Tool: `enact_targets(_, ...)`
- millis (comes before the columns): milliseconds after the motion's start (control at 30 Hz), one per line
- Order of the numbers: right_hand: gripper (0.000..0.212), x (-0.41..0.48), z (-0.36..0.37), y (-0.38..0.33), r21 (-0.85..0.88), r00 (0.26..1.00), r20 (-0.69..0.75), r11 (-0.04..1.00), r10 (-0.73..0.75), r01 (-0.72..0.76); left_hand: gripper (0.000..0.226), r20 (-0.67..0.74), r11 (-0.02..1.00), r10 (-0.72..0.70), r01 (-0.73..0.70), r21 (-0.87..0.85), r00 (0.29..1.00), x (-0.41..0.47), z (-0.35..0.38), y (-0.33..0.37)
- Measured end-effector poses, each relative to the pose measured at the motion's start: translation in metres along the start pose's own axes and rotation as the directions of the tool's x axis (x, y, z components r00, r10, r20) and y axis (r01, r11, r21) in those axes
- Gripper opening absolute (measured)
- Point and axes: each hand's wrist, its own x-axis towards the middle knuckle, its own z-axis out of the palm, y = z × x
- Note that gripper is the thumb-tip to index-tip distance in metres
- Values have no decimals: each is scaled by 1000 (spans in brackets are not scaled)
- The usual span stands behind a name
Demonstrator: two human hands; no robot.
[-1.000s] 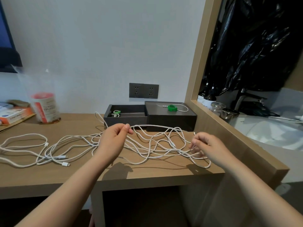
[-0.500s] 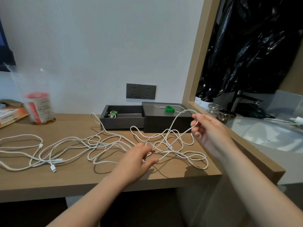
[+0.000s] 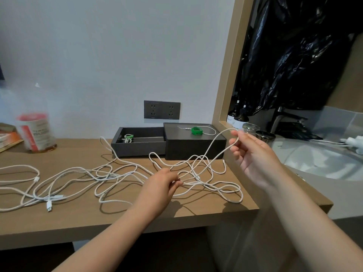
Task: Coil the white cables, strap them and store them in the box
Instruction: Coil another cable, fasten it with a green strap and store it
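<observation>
1. On the wooden desk (image 3: 78, 222), the white cables (image 3: 121, 173) lie in a loose tangle that runs from the left edge to the right end. Several loops cross one another, and a plug (image 3: 49, 206) lies at the near left.
2. The left hand (image 3: 161, 185) is low over the desk, near the middle of the tangle. Its thumb and fingertips are closed in a pinch on one strand.
3. The right hand (image 3: 253, 154) is raised above the desk's right end. Its fingers are curled round the top of a loop, which hangs down in two strands to the tangle.
4. The box (image 3: 137, 148) sits open against the wall behind the cables. Inside it lies a small coiled cable (image 3: 127, 137) with a green band.
5. A dark block (image 3: 194, 148) touches the box's right side. On top of it lie a green strap (image 3: 197, 131) and a thin white cord.
6. Two wall sockets (image 3: 162, 109) are set just above the box.
7. A blurred container with a red label (image 3: 35, 132) stands at the far left, beside some books (image 3: 7, 138).
8. To the right, beyond a wooden frame, are a sink (image 3: 324, 163), dark bottles (image 3: 240, 116), a glass jar (image 3: 251, 127) and a black plastic bag (image 3: 304, 55).
</observation>
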Motion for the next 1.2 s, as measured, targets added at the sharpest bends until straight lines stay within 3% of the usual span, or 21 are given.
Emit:
enact_targets(100, 26, -2, -6, 5, 26, 999, 29, 1000, 15, -16, 22, -94, 996, -48, 41, -75, 994, 7, -9, 0)
enact_targets(233, 29, -5, -12, 21, -70, 995, 60, 995, 77, -73, 21, -155, 905, -288, 216, -366, 945, 23, -38, 6)
enact_targets(367, 25, -7, -3, 38, -167, 990, 67, 980, 121, -108, 24, -27, 692, -452, 332, -641, 891, 34, -62, -2)
enact_targets(500, 18, -10, 15, 53, -309, 968, 151, 940, 201, -147, 23, 151, 321, -477, 332, -887, 866, 34, -75, -5)
enact_targets(633, 23, -13, 42, 76, -610, 944, 222, 790, 244, -61, 23, 178, 186, -448, 286, -940, 876, 33, -82, -8)
enact_targets(733, 34, -9, 61, 99, -806, 937, 321, 559, 136, 195, 22, 188, 109, -435, 259, -960, 881, 31, -87, -8)
enact_targets(767, 29, -7, 67, 103, -826, 921, 371, 494, 115, 271, 21, 189, 94, -431, 252, -963, 882, 31, -89, -9)
enact_targets(833, 13, -1, 74, 105, -818, 906, 405, 490, 119, 301, 21, 181, 91, -428, 241, -966, 886, 29, -92, -10)
enact_targets(967, 16, 16, 61, 91, -822, 960, 273, 502, -67, 269, 21, 154, 164, -434, 246, -955, 887, 23, -100, -21)
enact_targets(1067, 20, 22, 49, 72, -861, 927, 262, 369, -270, 351, 21, 136, 232, -448, 262, -937, 884, 18, -94, -28)
enact_targets(1200, 36, 24, 46, 46, -922, 874, 349, 43, -338, 385, 21, 120, 242, -471, 259, -935, 874, 18, -88, -34)
